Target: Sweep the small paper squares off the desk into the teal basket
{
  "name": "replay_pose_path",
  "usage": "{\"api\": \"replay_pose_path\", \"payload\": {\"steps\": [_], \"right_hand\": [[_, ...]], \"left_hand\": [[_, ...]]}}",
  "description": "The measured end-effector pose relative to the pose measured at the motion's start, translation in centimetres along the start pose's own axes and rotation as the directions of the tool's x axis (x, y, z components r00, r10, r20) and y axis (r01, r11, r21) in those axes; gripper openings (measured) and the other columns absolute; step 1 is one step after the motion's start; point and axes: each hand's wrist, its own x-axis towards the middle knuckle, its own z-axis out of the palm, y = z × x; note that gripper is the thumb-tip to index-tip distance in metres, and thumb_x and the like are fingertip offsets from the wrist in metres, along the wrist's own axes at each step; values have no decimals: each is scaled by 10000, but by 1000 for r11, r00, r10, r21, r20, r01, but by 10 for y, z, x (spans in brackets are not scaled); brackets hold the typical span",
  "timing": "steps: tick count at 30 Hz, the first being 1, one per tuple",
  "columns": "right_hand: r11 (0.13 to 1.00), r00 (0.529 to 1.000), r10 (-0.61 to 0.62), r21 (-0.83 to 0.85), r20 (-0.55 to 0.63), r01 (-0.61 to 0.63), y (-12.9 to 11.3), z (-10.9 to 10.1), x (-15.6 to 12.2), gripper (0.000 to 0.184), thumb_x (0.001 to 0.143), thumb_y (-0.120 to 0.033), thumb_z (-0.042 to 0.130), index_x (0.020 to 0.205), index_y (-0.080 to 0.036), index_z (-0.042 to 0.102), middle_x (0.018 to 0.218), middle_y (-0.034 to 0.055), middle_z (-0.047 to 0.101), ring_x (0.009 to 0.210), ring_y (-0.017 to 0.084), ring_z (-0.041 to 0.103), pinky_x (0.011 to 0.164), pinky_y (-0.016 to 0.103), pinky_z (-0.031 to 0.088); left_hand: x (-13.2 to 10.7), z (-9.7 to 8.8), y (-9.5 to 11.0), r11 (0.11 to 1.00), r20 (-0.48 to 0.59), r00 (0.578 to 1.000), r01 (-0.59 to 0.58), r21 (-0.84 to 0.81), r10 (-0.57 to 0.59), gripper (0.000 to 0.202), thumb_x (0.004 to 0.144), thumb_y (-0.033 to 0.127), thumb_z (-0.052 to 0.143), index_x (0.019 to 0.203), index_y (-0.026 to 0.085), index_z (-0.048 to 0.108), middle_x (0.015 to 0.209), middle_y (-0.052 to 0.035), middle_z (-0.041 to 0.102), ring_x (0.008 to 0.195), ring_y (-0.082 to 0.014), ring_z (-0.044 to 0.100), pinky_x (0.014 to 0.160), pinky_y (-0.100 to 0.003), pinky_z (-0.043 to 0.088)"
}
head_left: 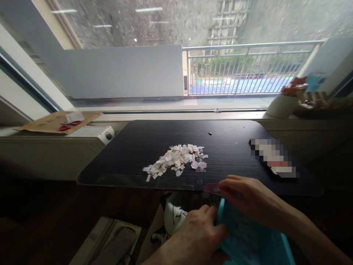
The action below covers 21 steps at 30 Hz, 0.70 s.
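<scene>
A teal plastic bin point(248, 239), closest to the lens, sits below the desk's near edge, its left rim clenched in the curled left hand point(197, 232). Above it stretches the dark desk point(132, 147). Beyond its far left corner a cardboard sheet point(55, 121) lies on a ledge. A heap of paper scraps point(176, 160) covers the desk's centre. The right hand point(248, 198) arches palm-down over the bin's top, fingers bent toward a small pink piece point(211, 188) at the near edge; whether it grips anything cannot be told.
</scene>
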Motion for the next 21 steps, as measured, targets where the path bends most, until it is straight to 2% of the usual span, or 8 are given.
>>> {"api": "replay_pose_path", "payload": {"steps": [6, 11, 17, 21], "right_hand": [[1000, 997, 23, 13, -78, -22, 0, 4, 10, 211, 912, -274, 455, 920, -224, 660, 842, 15, 638, 720, 138, 584, 650, 238, 416], [999, 1000, -17, 30, 12, 16, -4, 2, 6, 205, 905, -241, 461, 904, -233, 666, 801, 9, 641, 676, 129, 575, 641, 232, 420], [1000, 995, -12, 1, -95, 12, -2, -1, 20, 234, 912, -287, 449, 905, -216, 671, 814, 31, 647, 692, 141, 581, 631, 236, 419], [999, 999, -43, -3, -26, 43, -6, 3, 24, 227, 910, -273, 452, 923, -232, 675, 801, 17, 641, 677, 131, 581, 620, 227, 411]], "left_hand": [[0, -2, 2, 1000, 13, 1000, -1, 4, 1, 309, 780, 467, 699, 921, 214, 590, 938, -49, 534, 860, -247, 527, 672, -323, 478], [-2, -3, 3, 1000, 27, 1000, 1, -1, -1, 290, 787, 463, 691, 883, 207, 595, 903, -46, 528, 838, -246, 522, 657, -322, 477], [-4, -2, 1, 999, 23, 1000, 14, -28, -14, 313, 757, 444, 729, 919, 211, 597, 942, -52, 534, 856, -253, 522, 664, -323, 470], [-7, -1, -2, 999, 23, 1000, 20, -30, -20, 314, 754, 451, 732, 901, 208, 597, 937, -54, 534, 859, -256, 522, 662, -320, 465]]}}
